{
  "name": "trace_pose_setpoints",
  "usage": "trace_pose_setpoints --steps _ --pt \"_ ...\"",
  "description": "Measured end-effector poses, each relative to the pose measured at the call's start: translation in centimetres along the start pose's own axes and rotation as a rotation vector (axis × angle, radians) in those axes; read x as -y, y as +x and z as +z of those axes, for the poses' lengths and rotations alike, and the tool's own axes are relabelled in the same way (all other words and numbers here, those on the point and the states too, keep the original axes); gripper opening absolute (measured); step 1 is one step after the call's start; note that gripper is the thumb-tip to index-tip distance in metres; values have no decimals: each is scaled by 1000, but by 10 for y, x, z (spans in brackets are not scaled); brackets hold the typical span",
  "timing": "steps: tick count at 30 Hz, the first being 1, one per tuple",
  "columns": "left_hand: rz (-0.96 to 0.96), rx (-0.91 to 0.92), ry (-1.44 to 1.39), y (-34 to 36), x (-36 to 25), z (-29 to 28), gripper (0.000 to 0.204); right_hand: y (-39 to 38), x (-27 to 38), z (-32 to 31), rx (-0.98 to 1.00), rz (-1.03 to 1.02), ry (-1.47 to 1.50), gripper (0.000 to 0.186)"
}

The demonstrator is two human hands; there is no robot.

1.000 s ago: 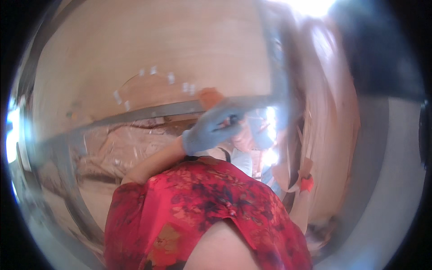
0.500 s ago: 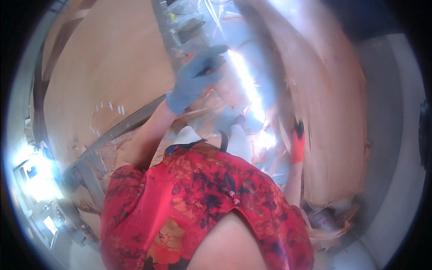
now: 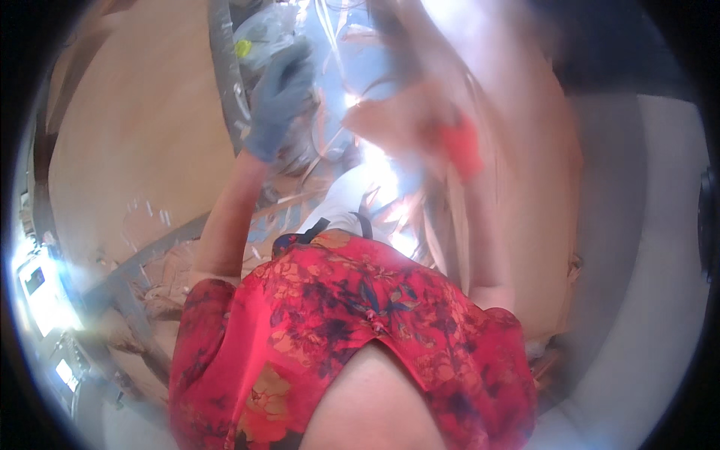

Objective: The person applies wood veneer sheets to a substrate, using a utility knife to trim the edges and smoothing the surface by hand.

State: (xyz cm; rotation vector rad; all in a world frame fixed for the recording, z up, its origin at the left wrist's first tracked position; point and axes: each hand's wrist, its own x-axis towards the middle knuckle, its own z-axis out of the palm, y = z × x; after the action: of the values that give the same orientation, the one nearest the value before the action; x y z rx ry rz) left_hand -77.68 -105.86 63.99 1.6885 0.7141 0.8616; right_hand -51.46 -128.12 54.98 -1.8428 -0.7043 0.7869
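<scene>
My left hand [image 3: 279,101] wears a grey-blue glove with a dark patch and is raised beside a crumpled clear plastic bag [image 3: 262,37]. Motion smears its fingers, so I cannot make out whether it grips anything. My right hand [image 3: 459,146], in a red glove, is closed at the edge of a flat brown piece of sheet material [image 3: 390,118]. That piece is blurred and points left, toward the gap between my hands. Behind the right hand rises a tall tan stack of sheets [image 3: 525,217].
A broad tan panel [image 3: 135,127] lies to the left, with a grey edge [image 3: 226,67]. Torn brown scraps [image 3: 169,274] litter the floor near my left elbow. Bright glare [image 3: 379,176] covers part of the middle. A grey curved surface [image 3: 611,225] borders the right.
My right hand has swung up from low beside the right stack to the brown piece. My left hand has moved left and up, away from that piece. The view has shifted slightly.
</scene>
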Motion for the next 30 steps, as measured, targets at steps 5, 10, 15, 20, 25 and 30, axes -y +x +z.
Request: trace_pose_setpoints --steps 5,10,15,20,25,30 --pt "-316 -150 -55 -1 125 -47 33 52 -61 -60 -118 12 -267 40" --pt "-436 -205 125 -35 169 -37 30 0 -148 -125 -42 282 -516 47" --pt "-590 -131 310 -23 168 -28 30 1 -267 -133 509 744 -735 49" --pt "-816 -273 333 -61 164 4 28 215 -286 -62 746 422 -716 57" --pt "-934 -320 253 -65 165 41 30 410 -205 58 620 219 -235 38" --pt "-1096 -398 133 -85 170 79 39 487 -95 188 706 250 -151 38"
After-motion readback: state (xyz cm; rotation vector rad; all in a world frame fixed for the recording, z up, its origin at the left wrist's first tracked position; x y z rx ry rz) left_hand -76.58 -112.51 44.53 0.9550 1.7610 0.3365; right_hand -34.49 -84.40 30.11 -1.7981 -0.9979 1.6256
